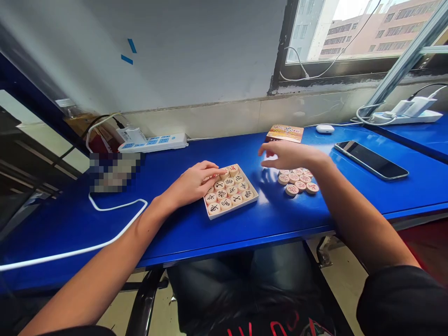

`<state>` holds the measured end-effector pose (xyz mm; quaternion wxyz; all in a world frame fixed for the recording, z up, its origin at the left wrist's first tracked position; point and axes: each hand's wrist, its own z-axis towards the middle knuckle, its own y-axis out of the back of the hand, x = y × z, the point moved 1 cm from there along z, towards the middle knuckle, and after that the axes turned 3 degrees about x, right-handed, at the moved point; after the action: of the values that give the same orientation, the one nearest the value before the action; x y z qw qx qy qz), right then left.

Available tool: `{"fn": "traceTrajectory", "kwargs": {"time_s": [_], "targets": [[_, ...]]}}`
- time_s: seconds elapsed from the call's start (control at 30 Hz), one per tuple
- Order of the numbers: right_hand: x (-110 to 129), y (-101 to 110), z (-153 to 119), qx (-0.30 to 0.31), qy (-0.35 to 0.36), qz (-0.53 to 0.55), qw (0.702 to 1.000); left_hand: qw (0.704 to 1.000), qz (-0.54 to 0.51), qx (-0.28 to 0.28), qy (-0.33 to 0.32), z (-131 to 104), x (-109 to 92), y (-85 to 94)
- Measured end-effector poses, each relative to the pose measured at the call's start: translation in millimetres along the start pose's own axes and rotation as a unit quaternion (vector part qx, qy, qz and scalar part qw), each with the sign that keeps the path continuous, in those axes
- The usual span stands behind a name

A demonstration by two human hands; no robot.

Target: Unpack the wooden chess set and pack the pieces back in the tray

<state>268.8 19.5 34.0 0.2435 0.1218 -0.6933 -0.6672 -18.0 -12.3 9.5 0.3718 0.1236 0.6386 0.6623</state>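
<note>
A shallow white box (pixel 232 208) on the blue table holds rows of round xiangqi pieces (pixel 231 190), most with black characters and a few red ones along the far row. My left hand (pixel 196 183) rests at the box's far left side, fingers stretched out over the pieces there and hiding some of them. Above the table to the right, my right hand (pixel 289 155) is raised with thumb and fingers apart; nothing shows between them. Just beneath it lies a loose group of red-character xiangqi pieces (pixel 300 186), partly covered by my wrist.
Behind my right hand is a printed box lid (pixel 285 133). Farther right lie a phone (pixel 371 160) and a white earbud case (pixel 325 129). Power strips (pixel 157 142) with cables stand along the wall. A white cable (pixel 115 238) crosses the table's left side, near a bottle (pixel 82 123).
</note>
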Motion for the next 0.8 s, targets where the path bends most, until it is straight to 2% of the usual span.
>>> {"fn": "traceTrajectory", "kwargs": {"time_s": [0.1,0.17,0.4,0.6,0.8], "targets": [[-23.8,4.5,-7.3,0.098,-0.106,-0.016,0.989,1.0,0.002,-0.009,0.022,-0.7,-2.3,2.6],[-30.3,3.7,-7.7,0.12,-0.129,-0.005,0.984,0.999,0.004,-0.015,0.032,-0.8,-2.1,3.9],[-28.7,4.8,-6.4,0.142,-0.122,0.006,0.982,0.998,0.014,-0.029,0.053,-0.8,4.6,6.6],[-16.9,11.0,-11.9,0.189,-0.119,0.002,0.975,0.996,0.036,-0.04,0.065,-2.0,10.6,11.6],[-17.2,-1.9,1.8,0.128,-0.092,-0.006,0.988,0.997,0.034,-0.039,0.064,-2.7,12.7,10.8]]}}
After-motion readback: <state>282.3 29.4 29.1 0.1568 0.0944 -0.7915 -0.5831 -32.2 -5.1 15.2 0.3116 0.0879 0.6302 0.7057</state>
